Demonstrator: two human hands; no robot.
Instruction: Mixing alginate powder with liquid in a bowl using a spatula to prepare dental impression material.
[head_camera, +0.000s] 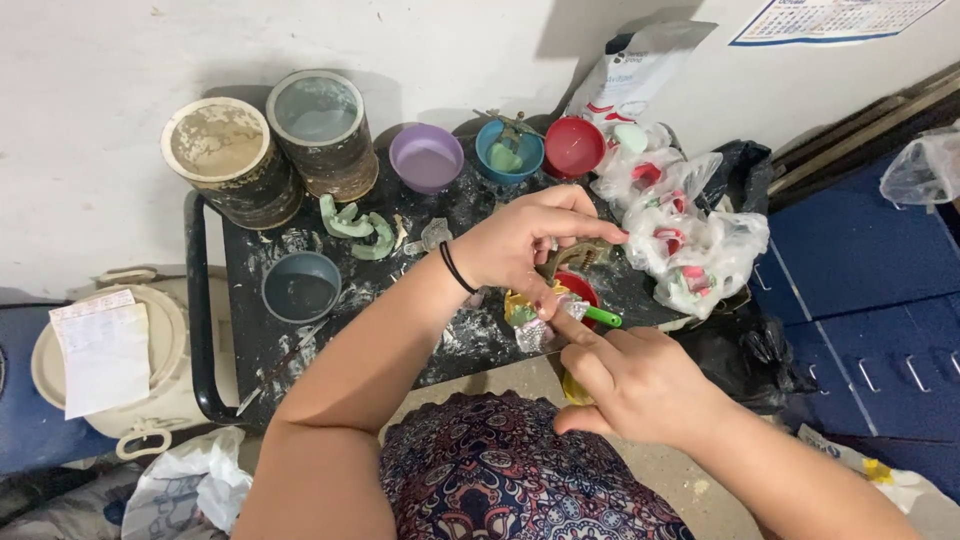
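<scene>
My left hand (520, 243), a black band on its wrist, holds a curved metal tray (572, 256) by its edge above a dark, powder-smeared cart top (250, 270). Just below it my right hand (625, 378) pinches a small piece wrapped in clear plastic (545, 320), forefinger stretched toward it. A red bowl (582, 290) and a green-handled tool (602, 316) lie under the hands, partly hidden. Something yellow (572, 388) shows beneath my right palm.
At the back stand two crusted tins (232, 160) (322, 130), a purple bowl (427, 157), a blue bowl (510, 150) and a red bowl (574, 146). A grey bowl (301, 286) and green casts (355, 226) lie left. Plastic bags (680, 220) sit right, a beige lidded bucket (110, 365) left.
</scene>
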